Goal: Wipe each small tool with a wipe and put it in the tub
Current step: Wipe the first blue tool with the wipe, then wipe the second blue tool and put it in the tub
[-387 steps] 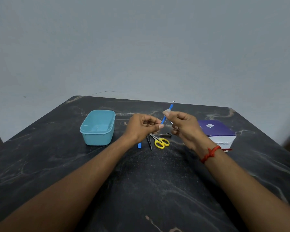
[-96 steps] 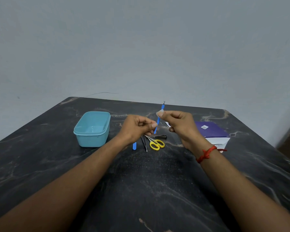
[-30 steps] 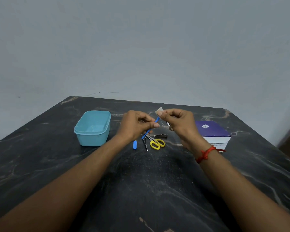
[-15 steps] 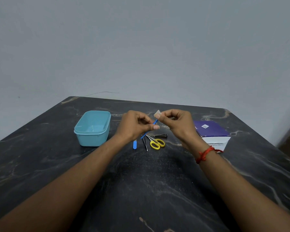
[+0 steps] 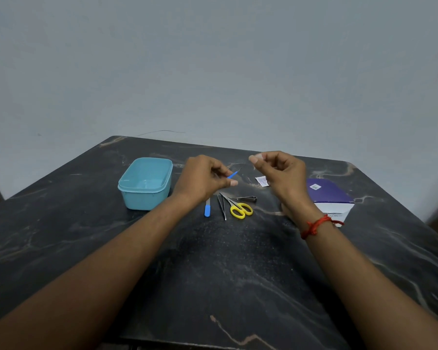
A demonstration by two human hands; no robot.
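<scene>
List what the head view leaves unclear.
All in the head view:
Thin blue-handled metal pick: handle mostly hidden inside the left hand.
Small white wipe: nearly covered by fingertips of the right hand.
Purple-and-white cardboard box: corner behind the right wrist, print too small.
Lying blue-handled tool: top behind left hand.

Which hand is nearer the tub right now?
Left. The left hand, pinching the blue tool, is just right of the tub; the right hand, pinching a wipe, is farther right, past the scissors.

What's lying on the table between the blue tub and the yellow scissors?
In the head view, a small blue-handled tool and silver tweezers lie there, side by side.
</scene>
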